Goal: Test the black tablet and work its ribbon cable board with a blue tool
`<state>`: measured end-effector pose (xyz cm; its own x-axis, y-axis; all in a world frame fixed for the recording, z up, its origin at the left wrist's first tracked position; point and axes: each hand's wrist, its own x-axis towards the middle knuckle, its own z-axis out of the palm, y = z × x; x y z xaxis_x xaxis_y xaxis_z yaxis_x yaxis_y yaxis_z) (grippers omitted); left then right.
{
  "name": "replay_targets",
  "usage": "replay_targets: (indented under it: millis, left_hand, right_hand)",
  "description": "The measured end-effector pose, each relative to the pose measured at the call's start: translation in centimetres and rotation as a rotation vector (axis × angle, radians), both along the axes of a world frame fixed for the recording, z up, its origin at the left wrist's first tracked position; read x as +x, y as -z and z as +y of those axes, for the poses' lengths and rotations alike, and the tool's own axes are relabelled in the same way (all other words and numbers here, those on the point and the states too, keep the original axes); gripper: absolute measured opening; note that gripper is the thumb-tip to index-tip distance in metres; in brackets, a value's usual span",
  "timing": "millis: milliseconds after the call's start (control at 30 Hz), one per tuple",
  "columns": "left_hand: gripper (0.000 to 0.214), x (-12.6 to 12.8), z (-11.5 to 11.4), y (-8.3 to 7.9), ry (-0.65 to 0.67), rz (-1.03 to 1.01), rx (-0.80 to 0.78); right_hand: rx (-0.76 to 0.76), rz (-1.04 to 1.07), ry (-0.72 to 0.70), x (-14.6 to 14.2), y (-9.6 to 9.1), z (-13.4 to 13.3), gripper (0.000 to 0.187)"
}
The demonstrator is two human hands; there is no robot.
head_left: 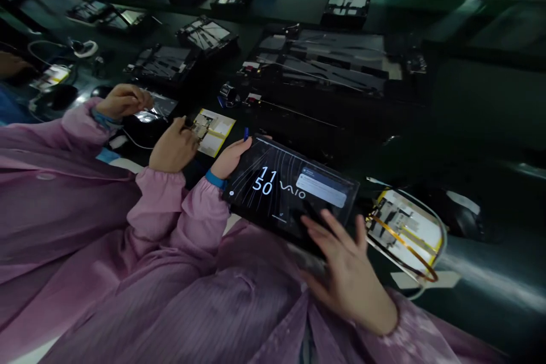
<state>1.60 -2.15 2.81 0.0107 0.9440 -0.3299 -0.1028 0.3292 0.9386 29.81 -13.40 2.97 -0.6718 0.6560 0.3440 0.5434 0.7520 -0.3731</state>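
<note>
A dark tablet shows a lit screen with "11 50" and a VAIO logo, held tilted above the bench edge. My left hand grips its left edge, fingers wrapped round it, and a blue cuff shows at the wrist. My right hand lies at the tablet's near right corner. Its fingers are stretched out and spread over the lower screen, with nothing closed in them.
A clear tray with a circuit board and orange flex cable sits right of the tablet. A yellow-white board lies to the left. A co-worker's hands in pink sleeves work beside me. Several dark opened devices cover the bench.
</note>
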Motion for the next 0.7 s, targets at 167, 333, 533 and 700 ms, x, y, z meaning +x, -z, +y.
replay_targets:
  millis: [167, 333, 533, 700]
  left_hand:
    - [0.053, -0.1, 0.0, 0.7, 0.057, -0.173, 0.09]
    - [0.053, -0.3, 0.0, 1.0, 0.048, -0.15, 0.088]
    - [0.045, -0.2, -0.2, 0.3, -0.033, 0.135, -0.035]
    - [0.039, -0.1, -0.3, 0.2, -0.131, 0.283, -0.047]
  right_hand:
    - [0.014, -0.096, 0.004, -1.8, 0.3, 1.8, 0.051]
    - [0.086, -0.056, 0.196, -1.3, -0.2, 3.1, 0.065]
    - [0.008, -0.07, -0.054, -2.5, 0.0, 2.3, 0.051]
    - [0.093, -0.055, 0.183, -2.5, -0.2, 2.8, 0.065]
